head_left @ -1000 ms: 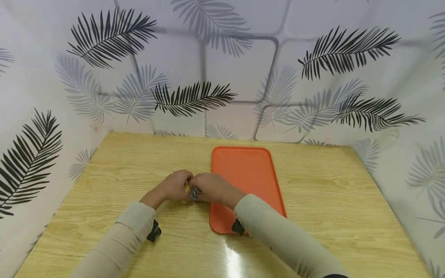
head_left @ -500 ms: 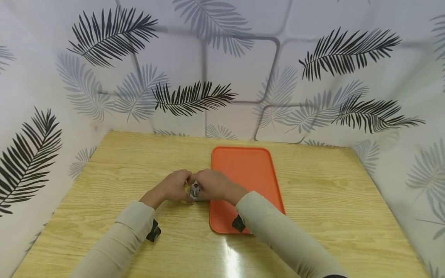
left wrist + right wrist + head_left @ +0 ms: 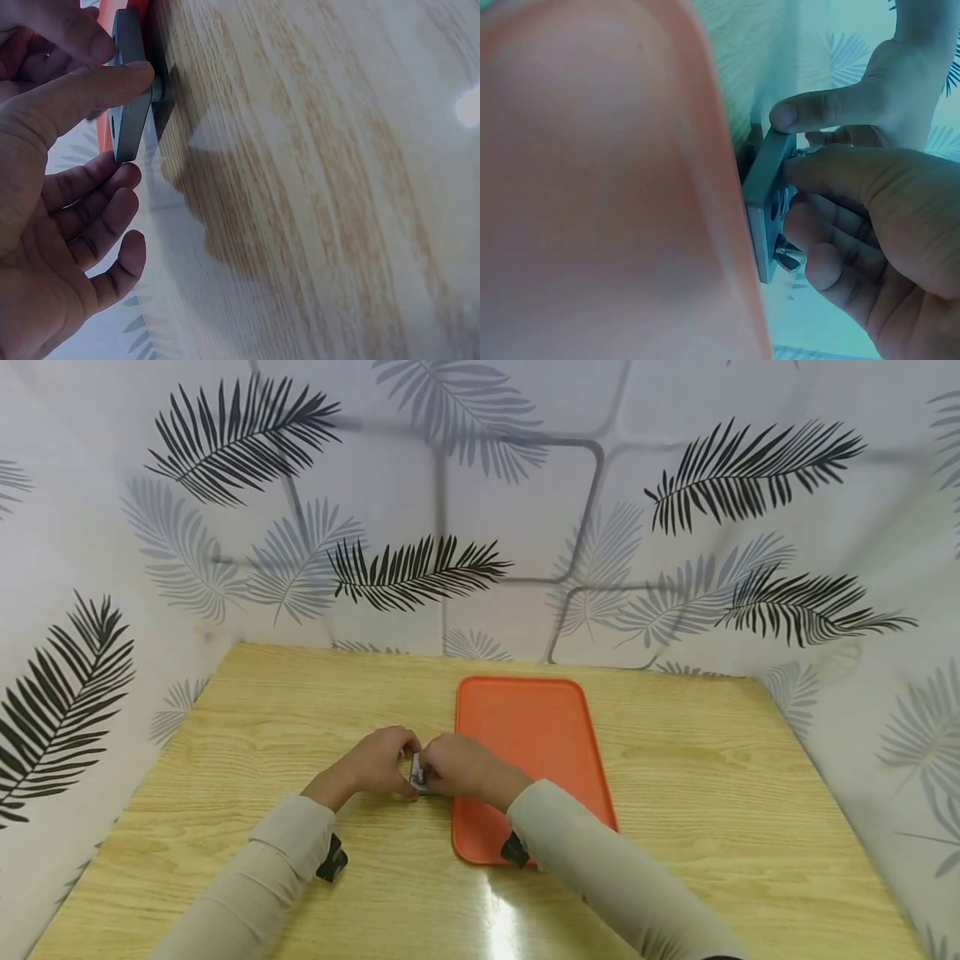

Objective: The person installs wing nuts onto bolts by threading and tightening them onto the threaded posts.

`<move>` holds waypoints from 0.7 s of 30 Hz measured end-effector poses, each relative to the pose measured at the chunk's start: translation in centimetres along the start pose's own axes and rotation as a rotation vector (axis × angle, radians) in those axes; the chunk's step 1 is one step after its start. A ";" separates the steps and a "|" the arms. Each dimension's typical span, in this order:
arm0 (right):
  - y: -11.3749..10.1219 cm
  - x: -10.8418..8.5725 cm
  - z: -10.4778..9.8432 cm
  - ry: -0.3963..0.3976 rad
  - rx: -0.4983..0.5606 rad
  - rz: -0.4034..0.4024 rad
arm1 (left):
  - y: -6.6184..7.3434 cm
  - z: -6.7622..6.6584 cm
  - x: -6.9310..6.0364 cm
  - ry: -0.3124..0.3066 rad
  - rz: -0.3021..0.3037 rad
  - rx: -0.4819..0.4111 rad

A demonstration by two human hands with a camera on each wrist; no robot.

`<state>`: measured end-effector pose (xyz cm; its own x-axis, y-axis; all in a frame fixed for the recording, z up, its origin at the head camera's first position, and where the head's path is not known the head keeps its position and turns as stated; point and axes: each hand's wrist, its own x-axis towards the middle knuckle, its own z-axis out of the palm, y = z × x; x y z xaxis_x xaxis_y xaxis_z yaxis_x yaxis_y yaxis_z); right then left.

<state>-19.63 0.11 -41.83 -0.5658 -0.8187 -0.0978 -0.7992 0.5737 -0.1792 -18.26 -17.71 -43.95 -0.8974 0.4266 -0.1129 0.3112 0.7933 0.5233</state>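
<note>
A flat grey metal plate (image 3: 417, 773) with holes lies between both hands, against the left edge of the orange tray. My left hand (image 3: 375, 762) holds its left end; in the left wrist view the thumb (image 3: 139, 77) lies along one long edge and a fingertip meets the opposite side. My right hand (image 3: 461, 766) comes over from the right, thumb and fingers pinching a small wing nut on the plate's left part, mostly hidden by the fingers. A second wing nut (image 3: 789, 253) shows at the plate's other end in the right wrist view. Below the plate, a short stud (image 3: 159, 90) shows.
The orange tray (image 3: 525, 727) lies lengthwise under the right forearm. Wood-grain tabletop (image 3: 697, 760) extends to both sides. Leaf-patterned covering (image 3: 480, 493) rises behind the table and along its sides. Each wrist carries a small black camera (image 3: 332, 860).
My right hand lifted slightly half a second ago, baring the wing nut, and has come back down with its fingers turned over it. The left hand keeps its place on the plate.
</note>
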 end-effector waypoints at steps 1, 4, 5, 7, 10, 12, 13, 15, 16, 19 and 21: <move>0.1 0.0 0.0 -0.007 0.012 0.011 | 0.0 0.0 0.0 -0.002 0.001 0.000; 0.4 -0.2 -0.2 -0.036 0.074 0.043 | -0.1 0.1 0.1 -0.006 -0.007 0.001; 0.5 -0.2 -0.2 -0.043 0.097 0.046 | -0.2 0.1 0.1 -0.007 -0.009 0.001; 0.6 -0.2 -0.4 -0.055 0.131 0.042 | -0.3 0.1 0.2 -0.007 -0.016 -0.001; 0.6 -0.1 -0.5 -0.060 0.135 0.003 | -0.3 0.0 0.2 -0.007 -0.012 -0.008; 0.5 0.1 -0.3 -0.044 0.102 -0.021 | -0.2 0.0 0.2 -0.007 -0.007 -0.012; 0.4 0.1 -0.3 -0.037 0.082 -0.026 | -0.2 0.1 0.1 -0.007 -0.004 -0.015; 0.3 0.2 -0.1 -0.018 0.051 -0.021 | -0.2 0.1 0.1 -0.005 0.000 -0.018; 0.2 0.2 -0.1 -0.013 0.037 -0.016 | -0.2 0.1 0.1 -0.004 -0.003 -0.015; 0.2 0.2 0.0 -0.019 0.043 0.014 | 0.0 0.1 0.0 -0.005 -0.006 -0.015; 0.3 0.1 -0.1 -0.023 0.056 0.022 | 0.0 0.0 0.0 -0.008 -0.007 -0.015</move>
<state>-19.95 0.20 -41.83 -0.5779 -0.8065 -0.1247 -0.7737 0.5901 -0.2307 -18.25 -17.64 -43.96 -0.8972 0.4241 -0.1231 0.2998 0.7897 0.5353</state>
